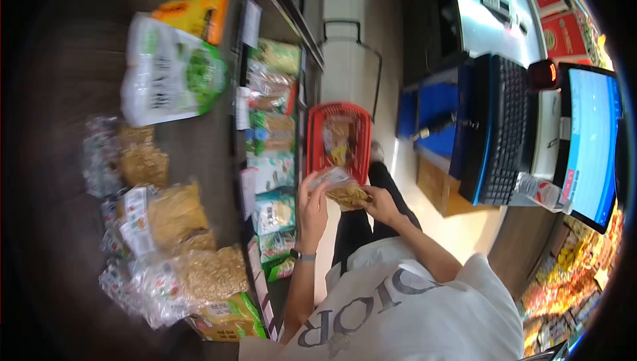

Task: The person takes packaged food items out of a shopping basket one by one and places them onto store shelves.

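Note:
Both of my hands are at a clear plastic bag of yellowish-brown dried food (348,196), held in front of my body. At its left side, the clear upper part of the bag meets the fingers of my left hand (312,207), which wears a watch on the wrist. My right hand (383,206) pinches the bag's right edge. Just beyond the bag, a red shopping basket (365,142) stands on the floor with a packaged item (338,141) inside it. Exactly what food is in the bag is too blurred to tell.
To my left, a dark shelf top (60,89) bears several bags, among them a white-and-green package (162,72). Lower shelf packages (273,135) sit alongside. On my right are a counter with a keyboard (507,129), a monitor (594,142) and a plastic bottle (539,190).

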Tool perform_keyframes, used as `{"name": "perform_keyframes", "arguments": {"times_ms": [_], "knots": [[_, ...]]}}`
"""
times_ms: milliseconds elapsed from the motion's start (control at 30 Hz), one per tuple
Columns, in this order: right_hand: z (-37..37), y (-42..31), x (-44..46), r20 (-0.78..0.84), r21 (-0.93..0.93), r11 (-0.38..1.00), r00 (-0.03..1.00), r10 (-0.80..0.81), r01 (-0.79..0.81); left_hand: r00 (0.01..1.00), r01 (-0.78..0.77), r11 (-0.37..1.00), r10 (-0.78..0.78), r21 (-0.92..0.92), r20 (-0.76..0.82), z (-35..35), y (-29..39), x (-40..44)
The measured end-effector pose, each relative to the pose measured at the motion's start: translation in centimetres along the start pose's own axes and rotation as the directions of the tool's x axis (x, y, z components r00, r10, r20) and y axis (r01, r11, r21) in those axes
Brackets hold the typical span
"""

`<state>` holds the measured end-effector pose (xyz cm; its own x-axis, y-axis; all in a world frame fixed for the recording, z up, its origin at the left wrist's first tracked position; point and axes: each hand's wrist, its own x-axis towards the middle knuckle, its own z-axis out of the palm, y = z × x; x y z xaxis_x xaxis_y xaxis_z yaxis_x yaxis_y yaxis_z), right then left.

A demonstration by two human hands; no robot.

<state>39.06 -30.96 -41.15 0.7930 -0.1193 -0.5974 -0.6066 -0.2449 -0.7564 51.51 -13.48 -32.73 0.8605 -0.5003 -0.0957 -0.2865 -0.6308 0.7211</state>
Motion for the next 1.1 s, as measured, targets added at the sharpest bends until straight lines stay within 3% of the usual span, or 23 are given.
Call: {"name": "perform_keyframes", "arguments": {"times_ms": [67, 133, 200, 233, 267, 300, 367, 400, 500, 633, 700, 733, 767, 833, 867, 967, 1100], "knots": [[-1.2, -4.2, -0.7, -0.115, 0.311, 0.945, 0.991, -0.071, 0.104, 0.997, 0.020, 0.998, -0.025, -0.055, -0.078, -3.5, 2.8, 1.3], [-2.7, -9.4, -1.6, -0.204, 0.568, 0.787, 0.968, -0.148, 0.240, 0.972, -0.080, 0.996, 0.088, 0.044, -0.216, -6.3, 5.4, 1.8], [-5.1, -15.6, -3.4, -0.239, 0.607, 0.731, 0.949, -0.207, 0.312, 0.934, -0.116, 0.990, 0.138, 0.085, -0.331, -9.0, 8.5, 1.4], [-6.3, -18.7, -4.6, -0.260, 0.668, 0.664, 0.941, -0.214, 0.336, 0.961, -0.083, 0.969, 0.016, -0.234, -0.275, -10.5, 10.2, 0.8], [-7.7, -21.9, -6.0, -0.249, 0.652, 0.668, 0.933, -0.259, 0.360, 0.981, -0.040, 0.848, -0.068, -0.529, -0.182, -12.2, 11.9, 0.4], [-8.6, -24.8, -7.3, -0.246, 0.626, 0.676, 0.921, -0.302, 0.389, 0.990, -0.046, 0.725, -0.061, -0.688, -0.130, -13.9, 13.7, -0.2], [-9.5, -29.6, -10.2, -0.351, 0.536, 0.598, 0.801, -0.485, 0.597, 0.967, -0.239, 0.710, 0.110, -0.662, -0.231, -17.0, 15.7, -1.6], [-9.8, -31.4, -11.6, -0.357, 0.495, 0.597, 0.775, -0.522, 0.631, 0.985, -0.174, 0.586, 0.092, -0.791, -0.148, -19.0, 17.6, -2.7], [-9.0, -36.7, -17.1, -0.382, 0.510, 0.444, 0.657, -0.650, 0.737, 0.950, -0.311, 0.466, 0.149, -0.829, -0.272, -23.2, 22.2, -7.0], [-8.5, -40.1, -20.6, -0.188, 0.563, 0.489, 0.679, -0.709, 0.666, 0.869, -0.490, 0.419, 0.159, -0.764, -0.469, -25.1, 24.8, -9.1], [-8.3, -40.1, -20.8, -0.078, 0.424, 0.545, 0.628, -0.774, 0.724, 0.903, -0.350, 0.584, 0.001, -0.732, -0.430, -24.8, 23.8, -10.2], [-8.0, -40.1, -20.8, -0.036, 0.448, 0.562, 0.643, -0.765, 0.695, 0.947, -0.188, 0.449, -0.152, -0.873, -0.282, -24.7, 23.6, -10.9], [-7.7, -40.0, -20.7, -0.007, 0.442, 0.576, 0.644, -0.765, 0.688, 0.940, -0.195, 0.437, -0.173, -0.878, -0.295, -24.3, 23.5, -11.0], [-7.1, -39.6, -20.3, -0.015, 0.533, 0.536, 0.641, -0.768, 0.655, 0.911, -0.254, 0.439, -0.190, -0.861, -0.366, -23.7, 23.5, -10.6], [-7.1, -39.5, -20.5, 0.028, 0.584, 0.548, 0.659, -0.751, 0.599, 0.878, -0.360, 0.418, -0.152, -0.834, -0.455, -23.2, 24.0, -10.5], [-7.4, -38.2, -19.9, 0.083, 0.588, 0.580, 0.672, -0.736, 0.563, 0.883, -0.299, 0.463, -0.196, -0.834, -0.426, -22.3, 24.1, -11.3], [-7.9, -35.7, -19.1, 0.159, 0.641, 0.578, 0.649, -0.744, 0.505, 0.866, -0.358, 0.441, -0.172, -0.823, -0.469, -21.1, 23.9, -11.6]]}}
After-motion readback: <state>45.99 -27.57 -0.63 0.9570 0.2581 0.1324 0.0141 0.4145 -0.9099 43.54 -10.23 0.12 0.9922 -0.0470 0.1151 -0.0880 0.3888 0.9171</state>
